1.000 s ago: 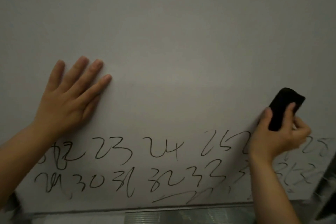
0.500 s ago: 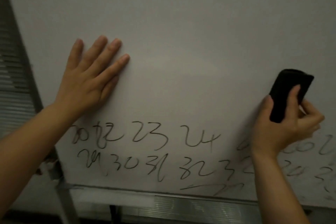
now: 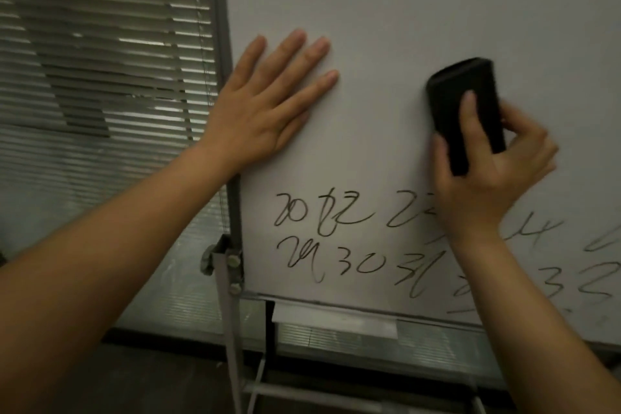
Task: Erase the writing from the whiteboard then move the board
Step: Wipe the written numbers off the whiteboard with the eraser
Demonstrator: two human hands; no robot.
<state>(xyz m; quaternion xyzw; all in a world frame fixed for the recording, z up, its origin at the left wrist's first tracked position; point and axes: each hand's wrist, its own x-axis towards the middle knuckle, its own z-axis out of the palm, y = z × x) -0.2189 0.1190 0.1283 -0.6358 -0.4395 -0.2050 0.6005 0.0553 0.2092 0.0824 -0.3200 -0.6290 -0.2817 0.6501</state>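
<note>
On the whiteboard [image 3: 403, 10] I read handwritten numbers [image 3: 336, 239]: "20" and a partly hidden "2" above, "29, 30, 31" below.

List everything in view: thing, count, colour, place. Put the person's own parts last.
whiteboard: one, white, fills the centre and right, on a stand.
writing: two rows of black marker numbers, low on the board; those at the right look smeared.
eraser: one, black, against the board above the writing.
board frame and stand: one, grey metal, along the board's left edge and running down below it.
tray: one, pale, under the board's bottom edge.
window blinds: one set, grey slats, left of the board.
left hand: one, flat on the board with fingers spread, near its left edge.
right hand: one, grips the eraser.
</note>
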